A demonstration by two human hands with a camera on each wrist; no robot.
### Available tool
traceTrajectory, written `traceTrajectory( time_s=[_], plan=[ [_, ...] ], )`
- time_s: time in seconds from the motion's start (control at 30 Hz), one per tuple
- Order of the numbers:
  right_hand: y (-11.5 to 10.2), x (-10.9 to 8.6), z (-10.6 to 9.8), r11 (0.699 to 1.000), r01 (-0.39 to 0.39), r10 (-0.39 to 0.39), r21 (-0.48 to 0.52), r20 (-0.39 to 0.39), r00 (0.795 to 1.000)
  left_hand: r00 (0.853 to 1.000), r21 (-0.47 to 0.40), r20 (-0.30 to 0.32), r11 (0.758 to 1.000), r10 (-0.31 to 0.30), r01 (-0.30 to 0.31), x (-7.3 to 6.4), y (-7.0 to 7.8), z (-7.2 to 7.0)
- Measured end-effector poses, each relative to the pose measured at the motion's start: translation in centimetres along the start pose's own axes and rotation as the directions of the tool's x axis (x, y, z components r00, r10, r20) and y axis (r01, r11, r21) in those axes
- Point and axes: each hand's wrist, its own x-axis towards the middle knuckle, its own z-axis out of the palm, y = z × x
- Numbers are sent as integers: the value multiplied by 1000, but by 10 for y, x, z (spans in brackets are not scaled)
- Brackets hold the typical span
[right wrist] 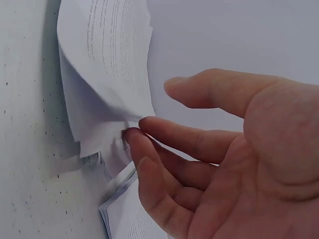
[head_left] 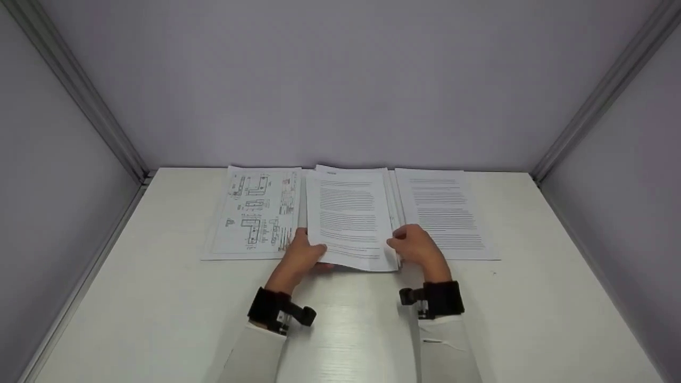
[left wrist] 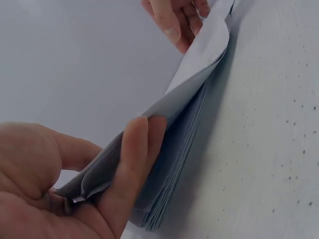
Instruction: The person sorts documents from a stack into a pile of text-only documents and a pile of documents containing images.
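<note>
A printed text sheet (head_left: 351,213) tops the middle pile of papers, its near edge raised and bowed. My left hand (head_left: 302,252) grips the near left corner, with the thumb above and fingers curled beneath. Under the lifted paper, the left wrist view shows a thicker stack of sheets (left wrist: 172,169). At the right edge is my right hand (head_left: 417,246). Its fingertips (right wrist: 144,122) touch the bent side of the paper, while its thumb (right wrist: 189,92) stands away from it.
Left of the middle pile lies a stack of technical drawings (head_left: 255,213). Another stack of text pages (head_left: 444,213) lies to the right. All rest near the far edge of a white table (head_left: 532,314), with grey panels (head_left: 340,85) behind and on both sides.
</note>
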Motion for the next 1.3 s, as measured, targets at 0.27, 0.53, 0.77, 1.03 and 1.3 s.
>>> traceTrajectory(
  time_s=[0.27, 0.53, 0.77, 1.03, 1.3],
  plan=[
    [-1, -1, -2, 999, -9, 9, 42, -8, 1000, 1000, -138, 31, 990, 2, 3, 1, 2, -4],
    [-2, -2, -2, 989, 30, -36, 141, 37, 999, 999, -217, 43, 976, -18, 27, 4, 2, -3],
    [-2, -2, 0, 989, 39, -46, 146, 47, 998, 996, -65, 0, 994, -84, 84, 2, 5, 2],
    [-3, -2, 6, 985, 4, -12, 170, 45, 999, 1000, 65, -18, 998, -21, 22, 1, 3, -1],
    [-4, -2, 8, 986, 49, -67, 159, 110, 992, 1000, 140, 2, 990, 3, -4, 1, 0, -1]
  ],
)
